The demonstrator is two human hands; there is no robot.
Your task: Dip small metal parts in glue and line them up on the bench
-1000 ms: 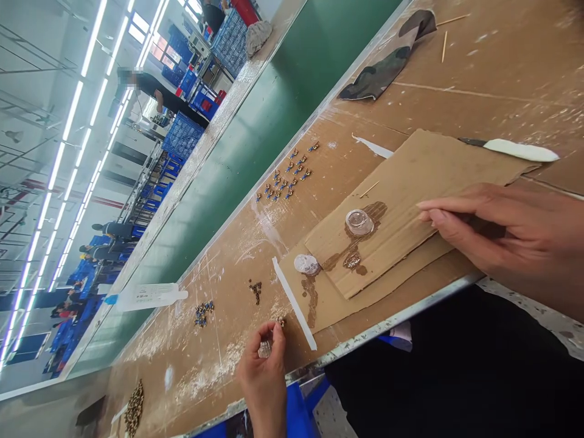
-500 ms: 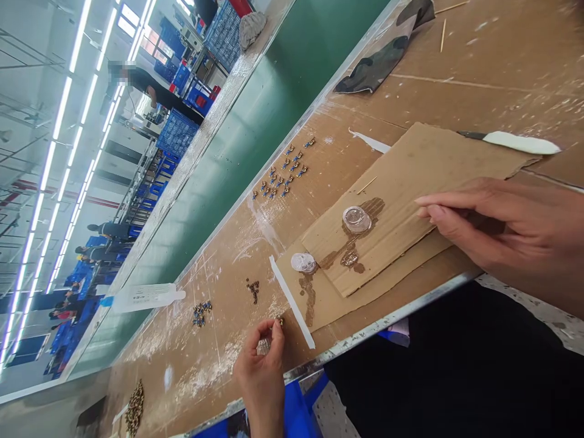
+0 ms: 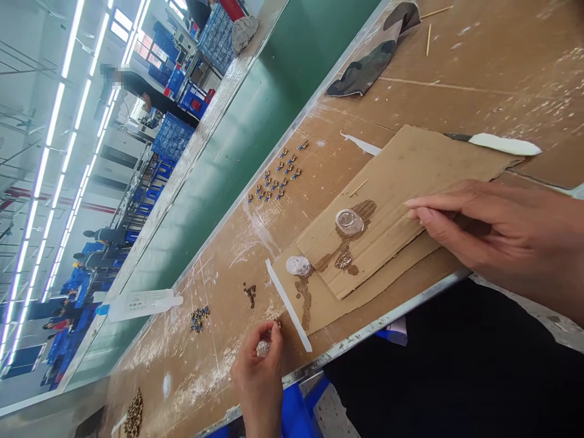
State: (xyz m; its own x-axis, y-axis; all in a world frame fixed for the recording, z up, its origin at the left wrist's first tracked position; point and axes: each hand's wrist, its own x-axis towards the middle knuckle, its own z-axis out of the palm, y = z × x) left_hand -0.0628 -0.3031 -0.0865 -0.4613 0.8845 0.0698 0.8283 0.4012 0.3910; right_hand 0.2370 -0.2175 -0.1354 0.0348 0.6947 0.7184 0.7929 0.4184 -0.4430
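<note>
My left hand (image 3: 259, 360) is above the table near its front edge, thumb and forefinger pinched on a small brownish-gold piece (image 3: 278, 324) that barely shows past the fingertips. Over the cardboard (image 3: 387, 176), my right hand (image 3: 497, 228) is closed, thumb against forefinger; whatever may be between them is too small or hidden to make out. On that cardboard are a clear round blob or lid (image 3: 350, 222) with a wet stain around it, a smaller wet spot (image 3: 344, 260) and a thin wooden stick (image 3: 359, 187). A whitish disc (image 3: 298, 265) rests on the lower cardboard sheet.
Small blue-and-gold pieces (image 3: 274, 184) stand spaced out; others lie in a heap (image 3: 199, 318). Tiny dark pieces (image 3: 250, 294), a gold pile (image 3: 134, 415), a plastic bottle (image 3: 139, 304), a white strip (image 3: 288, 306), a white-wrapped knife-like tool (image 3: 504, 144) and camouflage cloth (image 3: 371, 67) share the table.
The whole view has shifted slightly, so the table's things sit a little further left. Both hands keep nearly the same pose and place.
</note>
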